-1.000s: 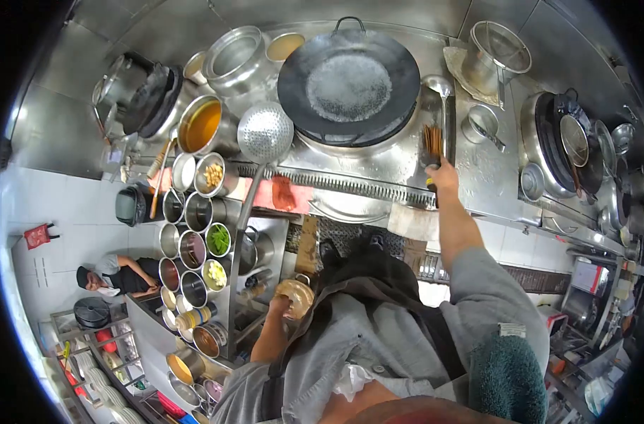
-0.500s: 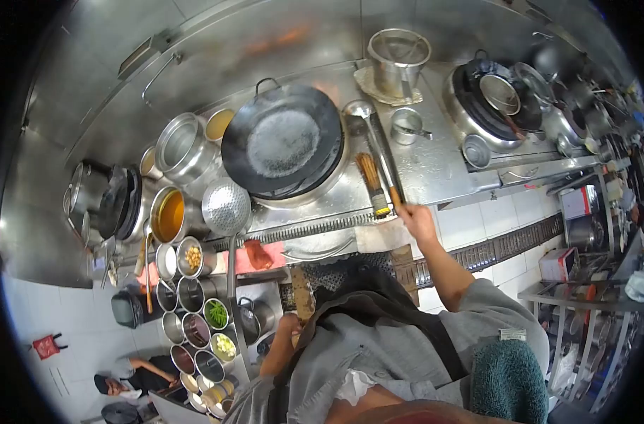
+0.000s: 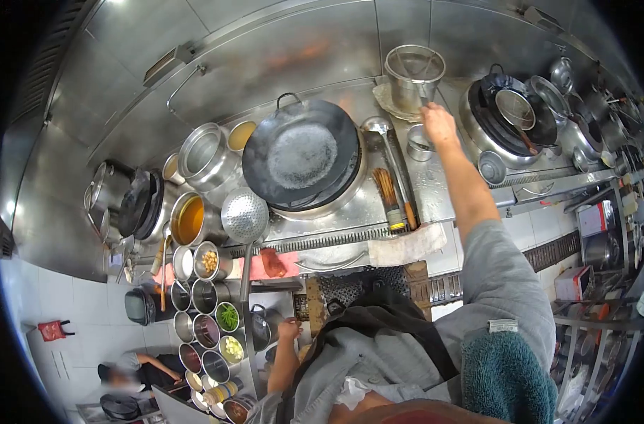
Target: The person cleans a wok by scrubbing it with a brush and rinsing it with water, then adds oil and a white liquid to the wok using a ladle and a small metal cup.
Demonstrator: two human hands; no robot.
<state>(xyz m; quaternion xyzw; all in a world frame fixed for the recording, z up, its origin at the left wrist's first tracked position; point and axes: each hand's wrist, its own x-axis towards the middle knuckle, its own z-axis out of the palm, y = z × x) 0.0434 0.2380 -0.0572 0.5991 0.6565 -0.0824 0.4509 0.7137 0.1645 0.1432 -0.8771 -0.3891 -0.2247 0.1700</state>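
My right hand (image 3: 439, 126) is stretched out over the stove top, fingers closed round the handle end of a wire-mesh strainer (image 3: 414, 63). The strainer sits in a metal pot (image 3: 407, 94) on a folded cloth. Just below the hand is a small metal cup (image 3: 419, 150). A ladle (image 3: 397, 166) with a wooden handle lies beside a bamboo brush (image 3: 387, 198). Low by my body, my left hand (image 3: 289, 329) has its fingers curled, with nothing visible in it. It is beside a dark pot (image 3: 262, 328).
A large wok (image 3: 301, 155) sits on the burner, with a perforated skimmer (image 3: 245, 218) at its left. Several ingredient tins, one with green vegetables (image 3: 228, 316), stand at left. More woks (image 3: 488, 116) are at right. Another person (image 3: 149, 374) is at lower left.
My right hand has let go of the ladle's handle and moved up and right to the strainer. The view has shifted slightly. My left hand stays low by my body.
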